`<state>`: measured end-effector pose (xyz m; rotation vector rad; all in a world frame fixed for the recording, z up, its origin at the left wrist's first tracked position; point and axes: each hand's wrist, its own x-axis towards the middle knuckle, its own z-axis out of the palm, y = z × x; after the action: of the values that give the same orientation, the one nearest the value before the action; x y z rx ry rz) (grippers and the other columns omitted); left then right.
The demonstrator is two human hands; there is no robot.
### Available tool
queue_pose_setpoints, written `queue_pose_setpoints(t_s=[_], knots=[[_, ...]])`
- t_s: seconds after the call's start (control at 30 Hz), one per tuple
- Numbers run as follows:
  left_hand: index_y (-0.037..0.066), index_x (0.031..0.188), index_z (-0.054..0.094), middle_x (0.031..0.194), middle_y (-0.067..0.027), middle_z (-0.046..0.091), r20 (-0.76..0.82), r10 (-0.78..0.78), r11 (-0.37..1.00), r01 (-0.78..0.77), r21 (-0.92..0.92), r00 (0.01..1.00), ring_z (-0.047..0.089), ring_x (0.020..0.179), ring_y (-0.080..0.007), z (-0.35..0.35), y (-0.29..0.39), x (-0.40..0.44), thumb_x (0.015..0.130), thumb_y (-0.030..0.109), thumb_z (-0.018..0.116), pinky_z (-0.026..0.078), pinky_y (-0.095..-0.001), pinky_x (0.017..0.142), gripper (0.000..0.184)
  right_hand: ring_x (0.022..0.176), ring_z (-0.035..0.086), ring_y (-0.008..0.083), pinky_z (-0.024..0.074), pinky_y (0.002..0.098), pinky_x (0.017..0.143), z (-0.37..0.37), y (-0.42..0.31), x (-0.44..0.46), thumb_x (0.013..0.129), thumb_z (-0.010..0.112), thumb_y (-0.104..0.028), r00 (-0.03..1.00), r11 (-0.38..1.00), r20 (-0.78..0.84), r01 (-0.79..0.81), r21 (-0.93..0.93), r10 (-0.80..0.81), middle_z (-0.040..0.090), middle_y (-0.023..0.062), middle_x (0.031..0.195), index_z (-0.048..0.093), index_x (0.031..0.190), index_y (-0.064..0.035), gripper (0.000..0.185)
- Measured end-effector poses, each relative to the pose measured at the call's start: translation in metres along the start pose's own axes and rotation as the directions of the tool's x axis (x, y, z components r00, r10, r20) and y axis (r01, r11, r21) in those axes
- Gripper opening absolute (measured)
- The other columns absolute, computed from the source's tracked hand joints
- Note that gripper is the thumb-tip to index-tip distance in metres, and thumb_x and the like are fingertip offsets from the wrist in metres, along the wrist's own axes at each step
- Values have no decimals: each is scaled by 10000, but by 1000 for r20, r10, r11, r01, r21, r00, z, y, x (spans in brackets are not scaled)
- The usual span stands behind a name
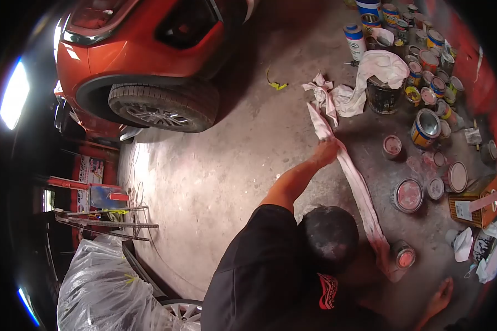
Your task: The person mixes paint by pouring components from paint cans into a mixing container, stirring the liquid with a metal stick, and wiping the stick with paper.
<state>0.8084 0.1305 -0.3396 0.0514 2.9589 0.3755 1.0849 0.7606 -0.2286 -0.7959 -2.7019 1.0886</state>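
My left hand [327,151] is closed around a long, pink-stained white cloth [360,190] near its upper end. The cloth stretches in a narrow strip over the concrete floor, its lower end beside a small can [405,256] with a reddish top. At the lower right, my right hand [440,295] is apart from the cloth and the can, in dim light. Its fingers look extended, with nothing visible in them. A dark, dusty rounded shape [328,234], perhaps my knee, lies between my arms.
Several paint cans [426,128] crowd the right side. Crumpled white rags [384,69] drape over a dark bucket [385,99]. A red car [132,60] stands at upper left, plastic sheeting [102,287] at lower left. A yellow-orange box [469,209] sits at right.
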Motion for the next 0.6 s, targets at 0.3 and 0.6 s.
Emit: queue_pose_setpoints(t_s=[0.3, 0.6], knots=[[41, 1093, 633, 1012, -142, 663, 712, 570, 522, 489, -699, 409, 636, 1000, -266, -53, 116, -156, 919, 299, 566, 484, -412, 873, 318, 1016, 608, 209, 464, 310, 926, 12, -4, 11, 1001, 526, -196, 992, 988, 75, -112, 105, 104, 644, 144, 1138, 577, 1237, 57, 349], [65, 1167, 610, 1125, -189, 640, 274, 610, 792, -583, -181, 744, 618, 1042, -360, -72, 184, -49, 821, 391, 681, 520, -450, 842, 480, 994, 638, 290, 483, 347, 861, 8, -140, 46, 933, 578, -98, 933, 927, 34, 360, -105, -359, 649, 167, 1083, 628, 1115, 6, 216]])
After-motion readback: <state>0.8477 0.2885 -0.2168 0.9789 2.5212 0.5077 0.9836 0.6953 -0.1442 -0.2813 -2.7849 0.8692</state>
